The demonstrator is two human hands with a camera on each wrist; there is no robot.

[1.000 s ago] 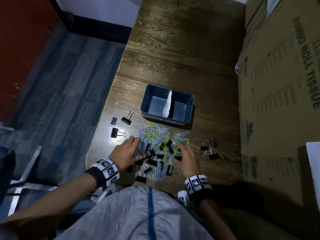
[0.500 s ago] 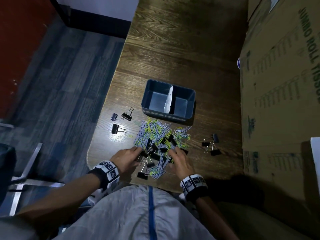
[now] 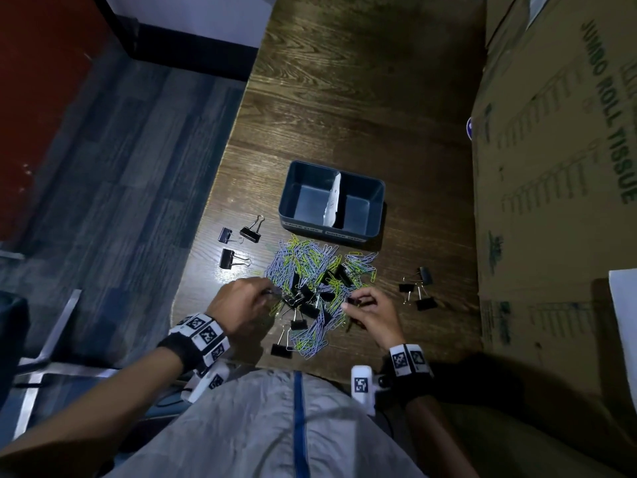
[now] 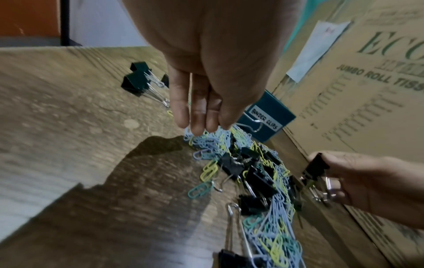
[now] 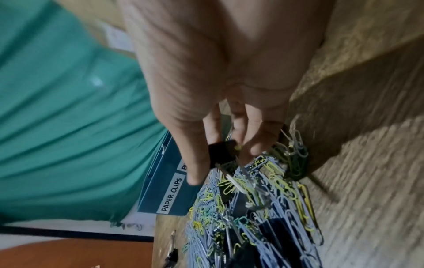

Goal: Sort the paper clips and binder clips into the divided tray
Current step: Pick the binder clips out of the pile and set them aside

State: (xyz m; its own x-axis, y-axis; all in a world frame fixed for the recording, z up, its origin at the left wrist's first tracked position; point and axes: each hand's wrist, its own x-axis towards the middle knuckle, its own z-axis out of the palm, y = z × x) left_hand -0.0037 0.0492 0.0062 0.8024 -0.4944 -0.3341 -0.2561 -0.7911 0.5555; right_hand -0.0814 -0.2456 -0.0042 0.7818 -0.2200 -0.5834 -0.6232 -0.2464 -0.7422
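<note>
Right hand (image 4: 367, 183) has a black binder clip (image 4: 315, 169) pinched between thumb and fingers, just off the near right edge of the mixed clip pile (image 3: 310, 288). Left hand (image 3: 238, 305) has fingers pointing down into the pile's left side, whether it's gripping anything, can't tell. The divided tray (image 3: 377, 215) sits just beyond the pile on the wooden table (image 3: 344, 115), labelled PAPER CLIPS and BINDER CLIPS.
</note>
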